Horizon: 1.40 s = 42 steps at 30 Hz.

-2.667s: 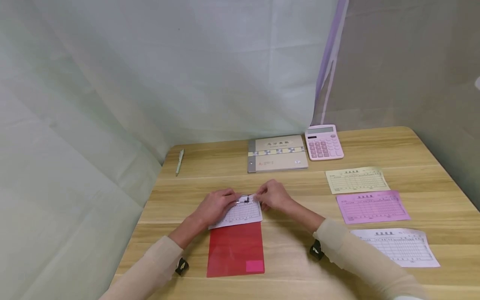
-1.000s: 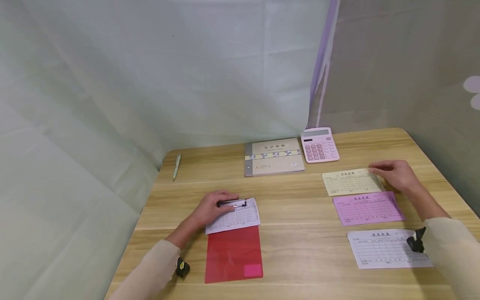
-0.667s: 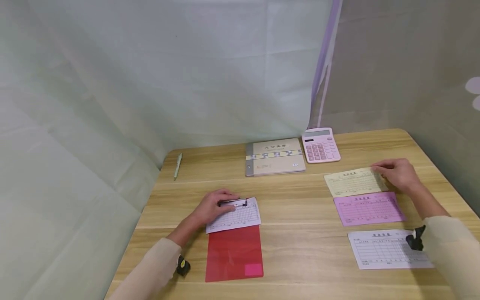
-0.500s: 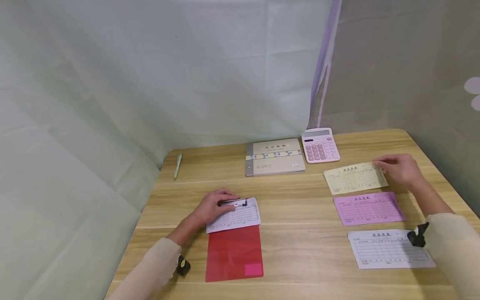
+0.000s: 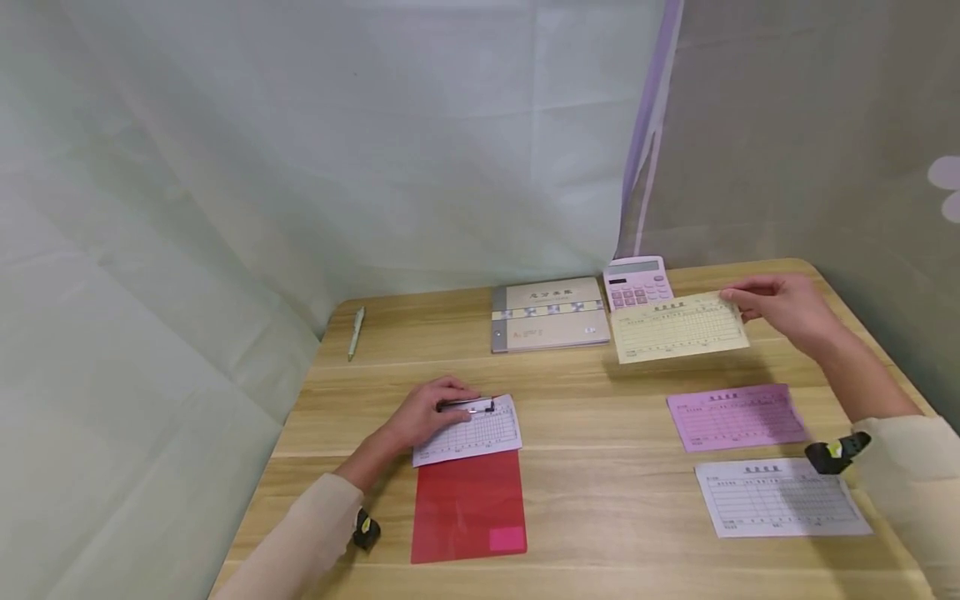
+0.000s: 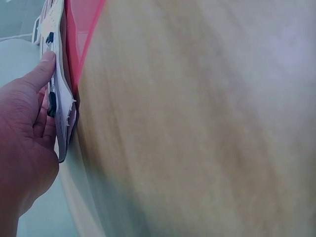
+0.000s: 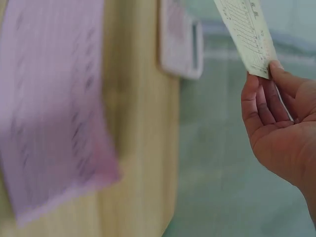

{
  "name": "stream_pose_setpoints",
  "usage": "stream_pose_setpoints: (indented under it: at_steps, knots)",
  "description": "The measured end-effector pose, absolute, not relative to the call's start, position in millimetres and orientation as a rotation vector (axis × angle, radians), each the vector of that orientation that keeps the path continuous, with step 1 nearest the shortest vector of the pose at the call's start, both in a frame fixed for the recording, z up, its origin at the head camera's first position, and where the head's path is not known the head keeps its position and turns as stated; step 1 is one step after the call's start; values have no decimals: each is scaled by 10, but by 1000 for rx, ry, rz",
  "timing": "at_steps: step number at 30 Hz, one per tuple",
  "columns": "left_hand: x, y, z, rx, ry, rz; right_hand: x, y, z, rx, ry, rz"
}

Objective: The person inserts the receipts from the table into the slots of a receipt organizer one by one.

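My right hand [image 5: 798,310] pinches the upper right corner of a yellow printed form [image 5: 678,329], raised above the table. The right wrist view has the thumb and fingertips on the form's end [image 7: 252,37]. At the middle left lies a red clipboard [image 5: 465,512] with a white form [image 5: 480,437] across its upper part, under a metal clip [image 5: 480,408] with black ends. My left hand [image 5: 423,417] grips the clipboard's top edge; in the left wrist view its thumb presses on the clip [image 6: 51,101] and its fingers go partly out of sight behind.
A pink form [image 5: 738,417] and another white form [image 5: 780,500] lie at the right. Along the back are a beige account book [image 5: 553,315], a pink calculator [image 5: 637,275] partly covered by the yellow form, and a pen [image 5: 356,333]. Curtains [image 5: 420,150] hang behind the table.
My right hand has left the clipboard, reached to the right and picked up the yellow form, which has risen and moved left. My left hand has stayed at the clip.
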<state>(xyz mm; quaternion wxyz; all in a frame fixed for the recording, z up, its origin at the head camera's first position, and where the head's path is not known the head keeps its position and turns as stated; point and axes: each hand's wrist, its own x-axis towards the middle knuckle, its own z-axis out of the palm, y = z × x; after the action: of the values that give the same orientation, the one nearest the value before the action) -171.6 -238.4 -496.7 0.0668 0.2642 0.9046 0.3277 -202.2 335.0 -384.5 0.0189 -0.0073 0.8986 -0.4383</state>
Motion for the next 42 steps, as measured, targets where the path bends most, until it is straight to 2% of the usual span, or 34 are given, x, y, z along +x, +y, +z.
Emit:
stream_pose_setpoints:
  at_steps: [4,9,23,30,38,42]
  knots:
    - [-1717,-2384,-4967,763,2725,977,-2027,3012,-3718,-65,2655,-1473]
    - [-1726,-2381,-4973,747,2731,963,-1988,2512,-3752,-156,2443,-1620]
    - [-1757,-2382,-4985,777,2737,959,-1629,1342,-4446,-139,2152,-1717]
    - [-1762,-2379,-4995,754,2733,957,-1521,1142,-4709,-158,2255,-1638]
    - [-1759,-2391,-5005,760,2732,966,-1517,1130,-4755,-339,2424,-1541]
    - [-1745,-2382,-4989,767,2733,960,-1504,1049,-4734,-319,2507,-1514]
